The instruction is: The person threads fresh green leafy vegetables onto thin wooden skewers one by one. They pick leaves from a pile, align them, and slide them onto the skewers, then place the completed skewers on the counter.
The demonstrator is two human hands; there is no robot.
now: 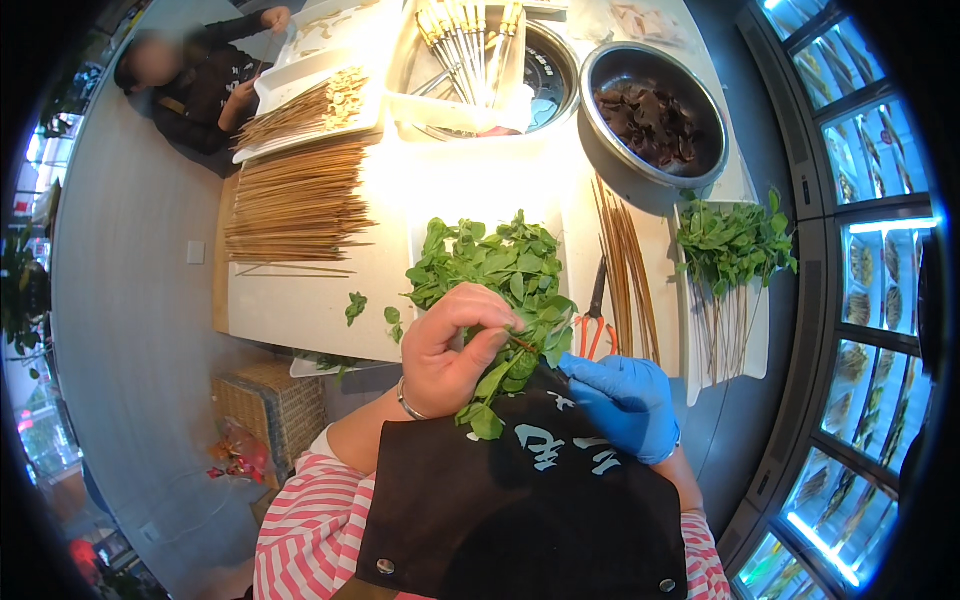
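My bare left hand (457, 345) pinches a sprig of leafy greens (517, 367) between thumb and forefinger, above my dark apron. Among those leaves shows a short length of brown skewer (523, 344). It runs towards my right hand (622, 401), which wears a blue glove and has its fingers closed around the skewer's other end, mostly hidden. Just beyond my hands, a heap of loose green leaves (487, 259) lies in a white tray (480, 176), its far part washed out by glare. Scissors with orange handles (596, 330) and several bare bamboo skewers (626, 270) lie to the right.
Greens on skewers (735, 244) fill a white tray (754, 360) at right. Behind stand a metal bowl of black fungus (649, 127) and a bin of wooden-handled tools (469, 45). Bundled skewers (300, 202) lie left, near a co-worker (195, 82). A wicker basket (277, 405) is below.
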